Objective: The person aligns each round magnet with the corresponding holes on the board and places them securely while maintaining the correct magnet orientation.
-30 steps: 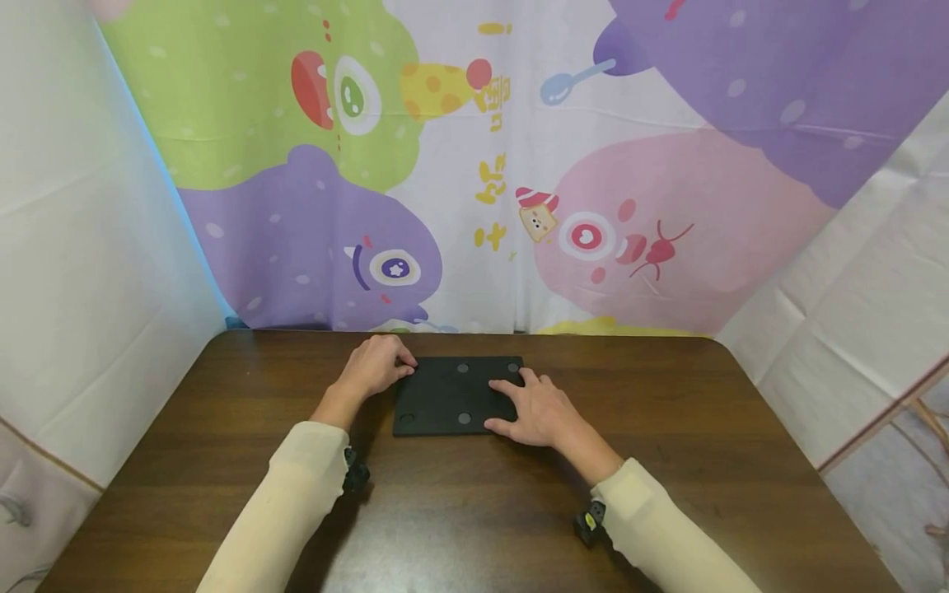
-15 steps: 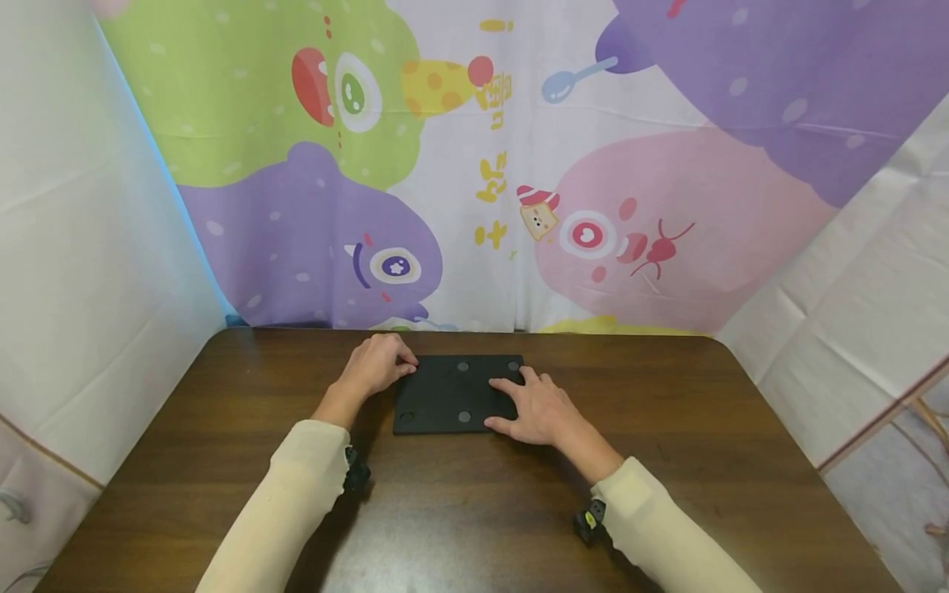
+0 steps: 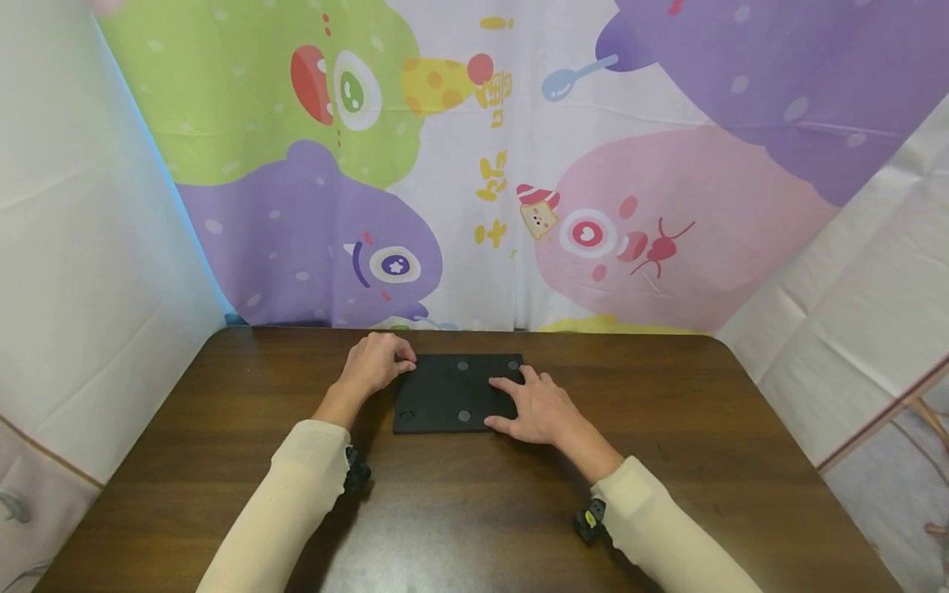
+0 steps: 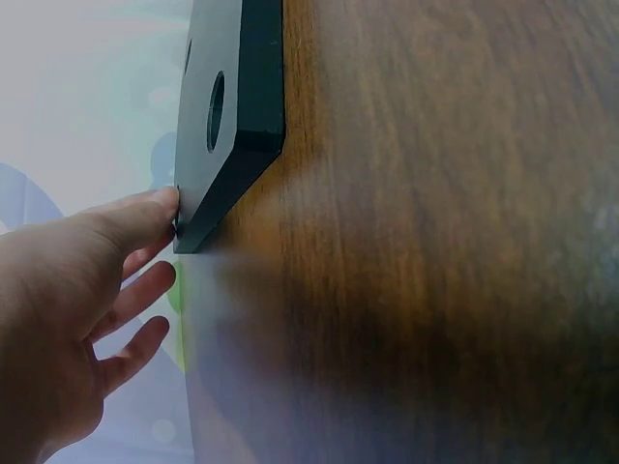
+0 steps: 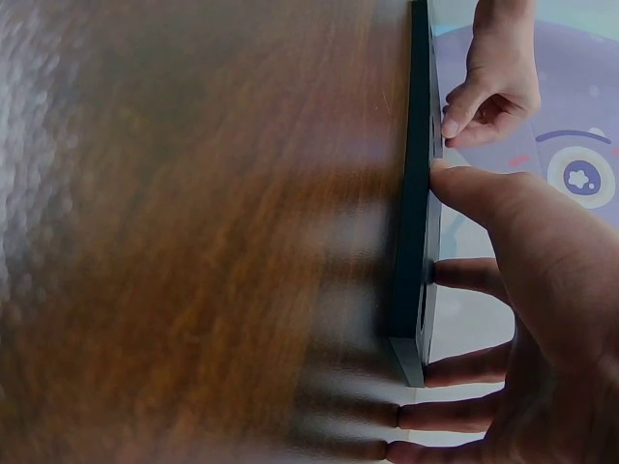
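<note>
A flat black rectangular board (image 3: 437,391) lies near the table's back edge, with several round recesses or discs in its top. At its far left corner, my left hand (image 3: 371,362) has thumb and index finger together on the board; anything between their tips is hidden. Its other fingers are loosely bent in the left wrist view, beside the board's corner (image 4: 198,217). With fingers spread, my right hand (image 3: 544,408) rests on the right end of the board, thumb (image 5: 464,184) on top. Two of its fingers reach past the board onto the table in the right wrist view.
The brown wooden table (image 3: 460,511) extends around the board. Behind it hangs a curtain (image 3: 474,288) printed with cartoon creatures. White fabric walls (image 3: 96,247) stand at both sides. A small black camera (image 3: 591,520) is strapped to each wrist.
Both hands hold nearly the same pose and place over the last second. The board has not moved on the table; only the head view shifts very slightly.
</note>
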A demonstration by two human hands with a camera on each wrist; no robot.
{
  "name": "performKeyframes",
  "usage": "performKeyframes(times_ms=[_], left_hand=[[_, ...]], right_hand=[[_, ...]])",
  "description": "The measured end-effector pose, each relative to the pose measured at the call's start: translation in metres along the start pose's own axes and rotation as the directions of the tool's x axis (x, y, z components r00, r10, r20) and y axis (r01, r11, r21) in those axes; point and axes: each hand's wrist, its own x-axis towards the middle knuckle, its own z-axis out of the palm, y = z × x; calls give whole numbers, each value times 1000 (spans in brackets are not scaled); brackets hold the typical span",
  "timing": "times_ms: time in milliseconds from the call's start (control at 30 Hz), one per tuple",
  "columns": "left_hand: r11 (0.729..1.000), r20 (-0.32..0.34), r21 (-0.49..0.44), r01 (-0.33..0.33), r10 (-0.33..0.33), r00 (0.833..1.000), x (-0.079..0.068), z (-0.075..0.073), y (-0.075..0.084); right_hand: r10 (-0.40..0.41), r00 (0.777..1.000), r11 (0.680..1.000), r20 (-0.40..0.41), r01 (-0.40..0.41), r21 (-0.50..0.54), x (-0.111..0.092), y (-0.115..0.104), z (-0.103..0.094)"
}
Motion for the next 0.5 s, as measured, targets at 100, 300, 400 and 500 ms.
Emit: performKeyframes(times_ms=[100,300,400,500], left_hand=[[1000,-15,3,-23,23,1000,7,10,-12],[1000,17,19,2,-3,1000,-1,-2,3],[999,37,20,25,-25,999,-6,-12,14],[999,35,33,24,-26,999,-8,-18,17]], right_hand=[[-3,1000,1000,0,3,3,0,0,-1],[-20,1000,1000,-9,20,3,-1,0,-1],[-42,998,999,-42,43,11,6,11,11],[-23,1000,999,-21,23,26,6,10,9]])
